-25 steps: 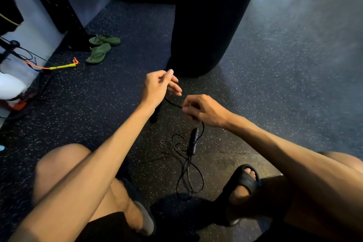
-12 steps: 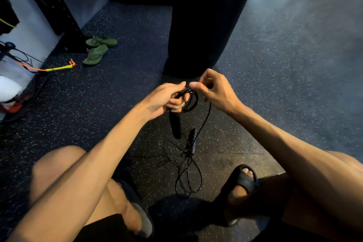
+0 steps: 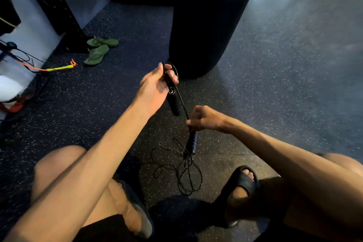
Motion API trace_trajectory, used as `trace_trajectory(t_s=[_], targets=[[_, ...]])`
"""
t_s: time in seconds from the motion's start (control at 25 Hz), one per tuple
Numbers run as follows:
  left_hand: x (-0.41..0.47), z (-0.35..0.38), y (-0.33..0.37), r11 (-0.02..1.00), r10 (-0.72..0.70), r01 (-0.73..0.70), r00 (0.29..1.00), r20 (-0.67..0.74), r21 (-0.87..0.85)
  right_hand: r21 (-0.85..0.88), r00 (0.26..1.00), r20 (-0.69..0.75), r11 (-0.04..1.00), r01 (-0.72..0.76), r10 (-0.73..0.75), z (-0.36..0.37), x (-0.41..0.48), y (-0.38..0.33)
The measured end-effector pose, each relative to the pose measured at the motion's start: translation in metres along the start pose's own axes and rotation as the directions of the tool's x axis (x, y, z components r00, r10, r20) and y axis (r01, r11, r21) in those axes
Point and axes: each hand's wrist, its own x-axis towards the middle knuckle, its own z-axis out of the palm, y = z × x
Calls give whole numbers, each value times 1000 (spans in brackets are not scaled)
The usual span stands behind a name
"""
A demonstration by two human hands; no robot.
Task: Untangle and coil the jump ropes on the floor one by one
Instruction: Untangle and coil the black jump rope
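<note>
**One black rope partly coiled, most of it still loose**

Your fingers were closed on the rope at both ends of a taut stretch: the right hand (image 3: 204, 119) pinched the black cord (image 3: 181, 102) between fingertips and thumb, and the left hand (image 3: 157, 84) was wrapped around a small coil (image 3: 172, 69) gathered at the top of one black handle (image 3: 173, 103).

Nearest you, between your sandalled feet, the rest of that jump rope (image 3: 188, 175) lay on the speckled floor (image 3: 275, 104) in loose, crossing loops, with a thinner snarl just to its left. The second handle (image 3: 192, 142), black with blue bands, hung or stood just below your right hand, its lower end meeting the loops; whether it rested on the floor could not be told.

So you had only a few turns wound. By my reading, most of the cord was left to draw up, clear of its crossings, and wind on.

Farther off, near the left wall, another rope with a yellow-green handle (image 3: 60, 68) and orange cord lay uncoiled beside a pair of green flip-flops (image 3: 98, 50). That one looked untouched, so the job appeared to be in its early part.
</note>
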Motion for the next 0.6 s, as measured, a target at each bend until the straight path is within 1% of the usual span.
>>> trace_trajectory(t_s=[0.08, 0.16, 0.24, 0.32, 0.4, 0.48, 0.52, 0.56, 0.6], targets=[[0, -3, -1, 989, 98, -92, 994, -53, 116, -48, 999, -11, 998, 37, -37, 5, -1, -1], [1, -5, -3, 931, 201, -175, 978, -51, 321, -148, 989, -39, 979, 138, -145, 7, -1, -8], [4, -9, -5, 809, 282, -238, 959, -1, 538, -202, 966, -41, 949, 244, -257, 8, -1, -17], [5, -10, -6, 667, 301, -255, 952, 59, 700, -271, 933, -68, 906, 325, -354, 5, -4, -27], [4, -8, -5, 518, 250, -235, 961, 117, 822, -370, 886, -111, 846, 383, -449, -1, -10, -39], [-1, -5, -4, 361, 177, -211, 972, 156, 908, -399, 842, -160, 814, 421, -514, -10, -16, -50], [-3, -3, -4, 301, 133, -198, 977, 164, 933, -392, 829, -183, 812, 432, -529, -15, -18, -53], [-5, -2, -4, 269, 71, -181, 983, 168, 946, -381, 819, -202, 814, 439, -536, -19, -19, -55], [-6, 0, -4, 264, -4, -163, 985, 170, 951, -388, 808, -220, 809, 442, -547, -23, -20, -56]])
